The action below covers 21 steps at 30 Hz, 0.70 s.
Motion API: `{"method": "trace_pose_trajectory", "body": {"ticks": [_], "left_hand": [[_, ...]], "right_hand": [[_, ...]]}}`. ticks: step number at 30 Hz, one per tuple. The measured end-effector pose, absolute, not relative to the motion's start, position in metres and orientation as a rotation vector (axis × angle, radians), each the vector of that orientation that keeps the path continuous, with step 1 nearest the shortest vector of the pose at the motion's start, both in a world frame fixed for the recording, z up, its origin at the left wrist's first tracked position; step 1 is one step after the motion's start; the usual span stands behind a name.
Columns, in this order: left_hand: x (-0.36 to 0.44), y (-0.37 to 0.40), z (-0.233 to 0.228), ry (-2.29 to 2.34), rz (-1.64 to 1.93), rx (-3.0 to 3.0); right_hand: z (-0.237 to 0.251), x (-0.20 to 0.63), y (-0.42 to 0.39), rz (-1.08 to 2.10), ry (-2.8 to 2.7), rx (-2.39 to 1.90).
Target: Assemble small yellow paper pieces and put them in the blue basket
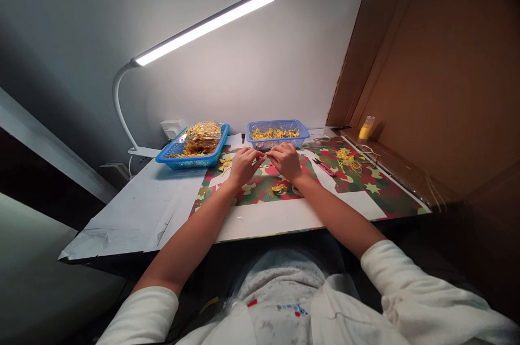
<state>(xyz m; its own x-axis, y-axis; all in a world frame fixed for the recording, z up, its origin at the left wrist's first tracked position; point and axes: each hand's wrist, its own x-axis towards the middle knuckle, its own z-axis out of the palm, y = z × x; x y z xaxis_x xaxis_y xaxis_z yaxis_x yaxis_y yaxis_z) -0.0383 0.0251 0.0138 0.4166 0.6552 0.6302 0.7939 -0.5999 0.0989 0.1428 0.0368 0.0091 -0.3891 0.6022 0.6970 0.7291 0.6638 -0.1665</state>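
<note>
My left hand (244,165) and my right hand (285,161) meet fingertip to fingertip above the patterned table cover. Each has its thumb and fingers pinched together. Whatever lies between the fingertips is too small to make out; a thin reddish line shows just below them. Under my wrists, a small yellow piece (279,189) rests on the cover. Close to my left hand lie a few yellow petal-like pieces (225,163). Pink-handled thread snips (325,167) lie to the right of my right hand.
A blue basket (190,162) with a plastic bag and yellow pieces stands back left. Behind my hands, a purple-blue basket (278,143) holds more yellow pieces. Yellow strands (348,161) and a yellow spool (366,128) are right. A lit lamp (207,25) arches overhead; cardboard (439,63) walls the right.
</note>
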Motion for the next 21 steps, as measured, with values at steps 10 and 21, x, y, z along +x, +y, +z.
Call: {"method": "trace_pose_trajectory", "body": {"ticks": [10, 21], "left_hand": [[-0.05, 0.029, 0.013, -1.581, -0.766, -2.305], [-0.046, 0.03, 0.006, -1.632, -0.836, -2.222]], "right_hand": [[0.004, 0.157, 0.048, 0.062, -1.962, -1.233], [0.005, 0.148, 0.037, -0.015, -2.133, -1.173]]}}
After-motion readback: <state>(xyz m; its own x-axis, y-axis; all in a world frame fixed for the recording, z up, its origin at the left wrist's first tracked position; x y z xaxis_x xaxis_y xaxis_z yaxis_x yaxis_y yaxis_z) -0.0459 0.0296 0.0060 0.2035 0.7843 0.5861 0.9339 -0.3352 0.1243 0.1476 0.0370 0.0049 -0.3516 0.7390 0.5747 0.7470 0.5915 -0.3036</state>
